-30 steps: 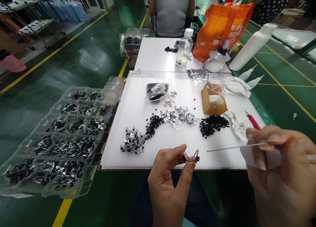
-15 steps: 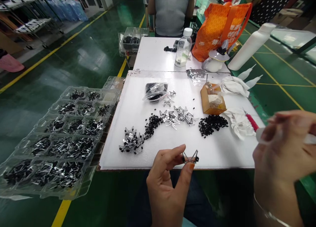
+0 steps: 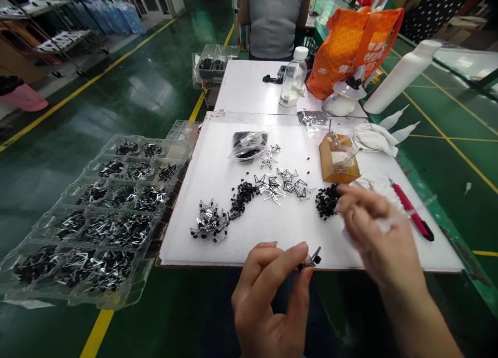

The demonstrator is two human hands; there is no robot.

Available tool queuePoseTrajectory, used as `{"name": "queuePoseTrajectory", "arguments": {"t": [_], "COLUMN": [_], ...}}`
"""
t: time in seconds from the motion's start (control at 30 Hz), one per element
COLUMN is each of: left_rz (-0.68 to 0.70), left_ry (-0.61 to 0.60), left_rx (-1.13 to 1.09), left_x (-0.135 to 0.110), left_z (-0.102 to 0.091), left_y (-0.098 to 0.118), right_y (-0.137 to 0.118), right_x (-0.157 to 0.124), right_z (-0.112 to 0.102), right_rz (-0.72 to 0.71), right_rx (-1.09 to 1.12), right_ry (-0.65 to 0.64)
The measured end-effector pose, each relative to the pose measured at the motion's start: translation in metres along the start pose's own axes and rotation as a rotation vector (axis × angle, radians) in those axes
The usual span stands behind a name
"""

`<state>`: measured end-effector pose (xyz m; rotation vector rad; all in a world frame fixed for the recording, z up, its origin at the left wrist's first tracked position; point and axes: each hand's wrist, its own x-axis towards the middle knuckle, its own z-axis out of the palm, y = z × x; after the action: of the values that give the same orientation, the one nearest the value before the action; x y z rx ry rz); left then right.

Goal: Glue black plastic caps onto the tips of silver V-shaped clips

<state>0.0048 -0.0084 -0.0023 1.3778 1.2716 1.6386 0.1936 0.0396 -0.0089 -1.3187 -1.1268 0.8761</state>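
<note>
Between thumb and fingertips, my left hand (image 3: 268,290) pinches a small bent metal clip (image 3: 315,258) with black caps, just over the table's front edge. My right hand (image 3: 383,241), smeared by motion, is closed around a translucent whitish tube-like thing (image 3: 395,220) whose kind I cannot make out. Its fingertips are beside a pile of small black caps (image 3: 326,202). Bare metal clips (image 3: 270,188) lie mid-table. A second heap of black caps (image 3: 241,196) sits left of them, and clips with black caps (image 3: 210,222) are piled at the front left.
A tray of compartments (image 3: 146,257) full of clips stands left of the table. On the right are a yellow box (image 3: 330,167), a red-handled knife (image 3: 412,212) and white cloths (image 3: 373,138). A bottle (image 3: 293,78), an orange bag (image 3: 350,52) and a seated person (image 3: 277,21) are farther back.
My right hand has swung left and inward from the right side to beside the black caps, uncovering the knife. The clip in my left hand has turned and shifted slightly right.
</note>
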Motion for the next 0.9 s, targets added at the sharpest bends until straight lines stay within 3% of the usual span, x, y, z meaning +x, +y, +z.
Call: {"name": "queuePoseTrajectory", "arguments": {"t": [0.03,0.1,0.23,0.37,0.6,0.8,0.9], "left_rz": [0.064,0.155,0.218,0.251,0.264,0.248,0.193], "left_ry": [-0.017,-0.050,-0.071,-0.101,-0.101,-0.108,-0.124], "left_rx": [0.035,0.096,0.173,0.221,0.226,0.184,0.191], "left_x": [0.000,0.000,0.001,0.000,0.002,0.000,0.001], "left_z": [-0.001,-0.001,0.000,0.000,-0.002,-0.001,-0.007], "left_y": [-0.001,-0.003,-0.001,0.001,0.000,-0.001,-0.006], "right_y": [-0.002,-0.006,-0.007,0.000,-0.004,-0.010,-0.004], "right_x": [-0.017,-0.044,-0.067,-0.074,-0.077,-0.075,-0.074], "right_z": [0.006,0.016,0.024,0.024,0.032,0.039,0.035], "right_rz": [0.011,-0.009,0.037,0.072,-0.003,-0.066,0.000], "right_rx": [0.039,0.068,0.119,0.179,0.084,-0.015,0.007], "right_ry": [-0.090,-0.138,-0.094,-0.004,0.089,0.105,0.115]}}
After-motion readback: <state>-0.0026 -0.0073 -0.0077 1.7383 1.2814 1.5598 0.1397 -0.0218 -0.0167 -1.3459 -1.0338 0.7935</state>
